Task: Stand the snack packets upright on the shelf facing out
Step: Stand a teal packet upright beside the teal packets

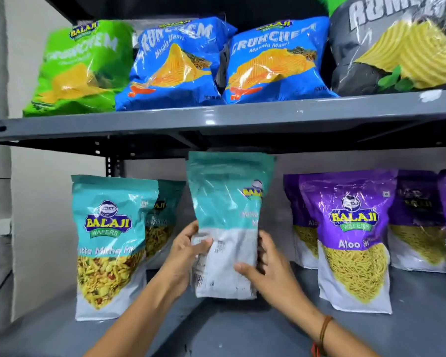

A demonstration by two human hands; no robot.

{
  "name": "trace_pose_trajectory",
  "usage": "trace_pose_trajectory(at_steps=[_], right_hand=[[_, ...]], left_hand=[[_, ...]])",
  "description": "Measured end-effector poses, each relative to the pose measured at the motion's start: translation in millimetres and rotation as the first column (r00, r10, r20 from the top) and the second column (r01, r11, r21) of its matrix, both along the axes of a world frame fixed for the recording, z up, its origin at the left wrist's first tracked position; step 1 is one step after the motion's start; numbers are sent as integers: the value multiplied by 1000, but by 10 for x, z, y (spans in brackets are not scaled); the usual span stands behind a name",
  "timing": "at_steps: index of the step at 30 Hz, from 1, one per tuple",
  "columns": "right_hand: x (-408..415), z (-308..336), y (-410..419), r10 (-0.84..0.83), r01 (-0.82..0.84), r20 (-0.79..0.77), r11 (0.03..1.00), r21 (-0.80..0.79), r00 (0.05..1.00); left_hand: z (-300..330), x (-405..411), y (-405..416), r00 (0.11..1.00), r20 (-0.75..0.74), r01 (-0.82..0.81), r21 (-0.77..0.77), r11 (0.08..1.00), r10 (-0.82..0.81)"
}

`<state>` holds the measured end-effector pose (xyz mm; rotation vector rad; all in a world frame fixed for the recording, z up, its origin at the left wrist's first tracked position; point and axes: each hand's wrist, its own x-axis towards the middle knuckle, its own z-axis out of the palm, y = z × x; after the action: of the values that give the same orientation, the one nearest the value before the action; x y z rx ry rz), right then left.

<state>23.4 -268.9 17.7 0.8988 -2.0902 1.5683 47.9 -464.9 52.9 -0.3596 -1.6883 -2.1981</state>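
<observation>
Both hands gripped one teal Balaji packet (227, 217) at its white lower half, holding it upright above the grey lower shelf (242, 331), turned partly sideways so its front faced right. The left hand (188, 251) wrapped its fingers round the left edge; the right hand (265, 269) closed on the right edge (a brown thread band (324, 331) circled that wrist). A teal Khatta Mitha Mix packet (108, 246) stood upright to the left, facing out, and a purple Aloo Sev packet (353, 240) stood to the right. Blue Crunchem bags (178, 65) leaned on the upper shelf (216, 119).
</observation>
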Motion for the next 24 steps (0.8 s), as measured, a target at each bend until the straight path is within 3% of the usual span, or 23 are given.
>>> trace_pose_trajectory(at_steps=[3, 7, 12, 17, 19, 22, 24], right_hand=[[-27, -187, 32, -85, 90, -49, 991, 100, 995], [-7, -347, 28, -108, 124, -79, 961, 247, 991], [182, -323, -15, -245, 248, -36, 961, 125, 969], [462, -419, -68, -20, -46, 196, 944, 327, 980], [464, -417, -86, -40, -37, 231, 946, 321, 972], [417, -355, -40, -68, -3, 324, 977, 213, 944], [384, -277, 6, 50, -89, 437, 994, 70, 898]], left_hand=[[-237, -85, -65, 1000, 6, 21, -89, 996, -20], [-527, -142, -165, 994, 77, 75, 0, 997, -74], [-501, -56, -143, 981, 152, 114, 66, 991, -123], [-449, 53, -98, 941, 298, 136, 100, 986, -160], [-451, 98, -21, 953, 293, 64, 42, 997, -74], [-551, 100, 50, 951, 199, -218, -105, 970, 236], [-581, 128, 60, 926, 94, -349, -150, 925, 365]])
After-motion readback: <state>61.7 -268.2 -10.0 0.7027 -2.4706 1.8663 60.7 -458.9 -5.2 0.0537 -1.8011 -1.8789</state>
